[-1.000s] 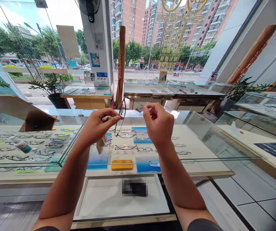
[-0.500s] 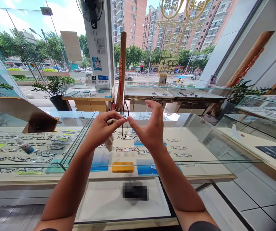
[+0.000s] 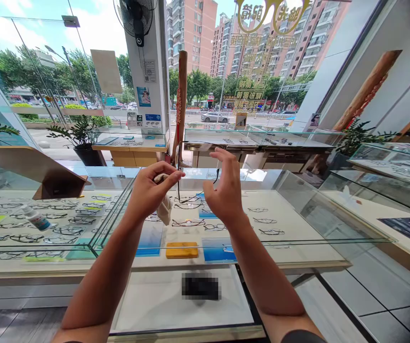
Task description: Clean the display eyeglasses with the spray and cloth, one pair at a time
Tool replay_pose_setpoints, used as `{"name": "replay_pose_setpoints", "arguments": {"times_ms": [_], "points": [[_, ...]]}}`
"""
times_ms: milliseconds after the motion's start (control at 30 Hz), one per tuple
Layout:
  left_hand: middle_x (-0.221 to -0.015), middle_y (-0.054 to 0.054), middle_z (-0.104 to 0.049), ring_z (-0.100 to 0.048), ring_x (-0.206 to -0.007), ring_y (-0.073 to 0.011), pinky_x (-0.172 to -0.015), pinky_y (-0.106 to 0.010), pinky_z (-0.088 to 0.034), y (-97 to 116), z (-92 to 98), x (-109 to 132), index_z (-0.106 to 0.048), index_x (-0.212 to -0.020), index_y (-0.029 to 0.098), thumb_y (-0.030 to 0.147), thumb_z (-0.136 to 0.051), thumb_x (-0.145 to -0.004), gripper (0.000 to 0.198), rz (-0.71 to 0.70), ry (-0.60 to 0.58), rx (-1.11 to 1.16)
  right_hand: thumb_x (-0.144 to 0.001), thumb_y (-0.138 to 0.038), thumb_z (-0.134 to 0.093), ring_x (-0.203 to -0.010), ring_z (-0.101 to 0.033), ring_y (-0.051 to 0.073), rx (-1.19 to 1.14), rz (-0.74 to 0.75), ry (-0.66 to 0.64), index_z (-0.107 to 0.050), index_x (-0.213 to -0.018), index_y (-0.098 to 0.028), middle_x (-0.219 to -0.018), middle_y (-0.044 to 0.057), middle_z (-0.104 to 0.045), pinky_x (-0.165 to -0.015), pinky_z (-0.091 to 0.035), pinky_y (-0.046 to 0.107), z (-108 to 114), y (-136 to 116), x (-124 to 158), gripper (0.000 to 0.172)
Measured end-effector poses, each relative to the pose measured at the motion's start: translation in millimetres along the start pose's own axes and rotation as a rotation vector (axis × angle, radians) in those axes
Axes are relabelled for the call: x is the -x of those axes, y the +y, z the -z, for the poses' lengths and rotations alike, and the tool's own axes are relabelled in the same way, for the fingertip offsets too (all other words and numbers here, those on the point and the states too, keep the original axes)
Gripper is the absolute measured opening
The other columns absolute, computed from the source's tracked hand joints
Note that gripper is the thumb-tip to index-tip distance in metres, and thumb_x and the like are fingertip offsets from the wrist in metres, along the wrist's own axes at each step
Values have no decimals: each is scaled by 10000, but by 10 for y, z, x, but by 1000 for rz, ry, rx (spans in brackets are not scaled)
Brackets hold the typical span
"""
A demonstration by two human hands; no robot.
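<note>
Drawn rightward from the left hand [image 3: 155, 185] since half a second earlier, the right hand [image 3: 227, 193] stood just right of the frame's center, thumb and forefinger spread wide. Dark-rimmed eyeglasses [image 3: 179, 190] hung near mid-frame, pinched between the left thumb and forefinger, rims nearly edge-on to the camera. One curved temple tip showed in the right hand's gap; whether it touched the fingers could not be told. A pale cloth [image 3: 164, 210], also in the left hand, draped below it. Beyond the hands, rows of spectacles [image 3: 188, 223] lay in a glass display case [image 3: 298, 219], with a yellow box [image 3: 181, 250] at lower center. Below that, a dark pixelated object [image 3: 201, 287] sat in a white tray [image 3: 151, 297]. Outside, upper center, a silver car [image 3: 214, 117] had shifted right.
</note>
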State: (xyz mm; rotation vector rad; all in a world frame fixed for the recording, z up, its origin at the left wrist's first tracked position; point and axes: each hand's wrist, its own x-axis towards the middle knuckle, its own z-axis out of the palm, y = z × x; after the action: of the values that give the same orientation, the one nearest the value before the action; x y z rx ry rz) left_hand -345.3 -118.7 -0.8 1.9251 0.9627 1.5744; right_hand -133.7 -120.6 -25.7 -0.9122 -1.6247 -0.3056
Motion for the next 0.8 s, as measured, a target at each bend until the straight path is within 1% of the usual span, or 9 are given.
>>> {"name": "replay_pose_setpoints", "arguments": {"times_ms": [100, 267, 333, 400, 500, 533, 600, 700, 800], "points": [[-923, -72, -845, -683, -769, -177, -666, -286, -471, 4, 24, 2, -818, -878, 206, 488, -837, -915, 285, -4, 65, 23, -821, -28, -528, -1531, -546, 346, -12, -27, -55, -531, -1423, -276, -1554, 142, -605, -1292, -453, 647, 1, 24, 7, 651], [-985, -81, -857, -726, -842, -195, -742, -300, -524, -13, 45, 2, -811, -899, 202, 487, -841, -929, 287, -24, 135, 43, -776, -14, -514, -1530, -544, 359, -33, -87, -175, -562, -1396, -272, -1555, 129, -610, -1272, -459, 658, 12, 32, 19, 674], [-968, -77, -853, -695, -799, -181, -711, -293, -503, -16, 42, 3, -814, -894, 203, 488, -836, -930, 288, -25, 121, 29, -776, -18, -514, -1516, -547, 362, -34, -95, -194, -588, -1372, -261, -1552, 134, -611, -1269, -453, 652, 26, 9, 12, 647], [-918, -67, -838, -645, -739, -165, -663, -288, -464, -12, 31, 5, -820, -885, 204, 498, -837, -923, 297, -19, 81, 12, -816, -60, -549, -1483, -565, 361, -64, -87, -199, -615, -1343, -254, -1512, 134, -639, -1261, -455, 639, 50, -38, -1, 565], [-844, -48, -797, -613, -714, -163, -665, -296, -459, 3, -1, 12, -823, -872, 209, 512, -855, -901, 306, -14, 38, 8, -925, -207, -662, -1410, -618, 338, -201, -73, -271, -645, -1336, -253, -1430, 115, -701, -1242, -479, 595, 88, -139, -15, 413], [-859, -50, -795, -638, -751, -174, -704, -306, -489, 9, -14, 16, -820, -864, 213, 511, -862, -896, 303, -22, 34, 15, -956, -266, -697, -1399, -629, 328, -250, -76, -312, -649, -1352, -256, -1427, 110, -712, -1237, -488, 580, 94, -170, -14, 399], [-983, -73, -814, -712, -914, -221, -862, -353, -557, 23, -36, 23, -815, -844, 220, 507, -870, -890, 296, -56, 29, 27, -990, -368, -747, -1399, -641, 320, -319, -97, -373, -651, -1385, -264, -1445, 109, -720, -1228, -502, 564, 87, -215, -4, 420], [-1193, -111, -800, -721, -1181, -290, -1094, -437, -547, 41, -51, 31, -822, -830, 232, 516, -861, -897, 294, -96, 3, 14, -1001, -442, -773, -1392, -666, 324, -378, -152, -388, -682, -1366, -257, -1444, 125, -738, -1213, -522, 558, 37, -233, 21, 419], [-1229, -117, -777, -701, -1245, -304, -1137, -458, -535, 52, -47, 30, -829, -851, 238, 511, -843, -912, 280, -95, -34, 13, -1025, -471, -751, -1312, -719, 308, -466, -194, -396, -736, -1261, -246, -1363, 113, -791, -1172, -554, 525, -14, -224, 27, 326]]}}
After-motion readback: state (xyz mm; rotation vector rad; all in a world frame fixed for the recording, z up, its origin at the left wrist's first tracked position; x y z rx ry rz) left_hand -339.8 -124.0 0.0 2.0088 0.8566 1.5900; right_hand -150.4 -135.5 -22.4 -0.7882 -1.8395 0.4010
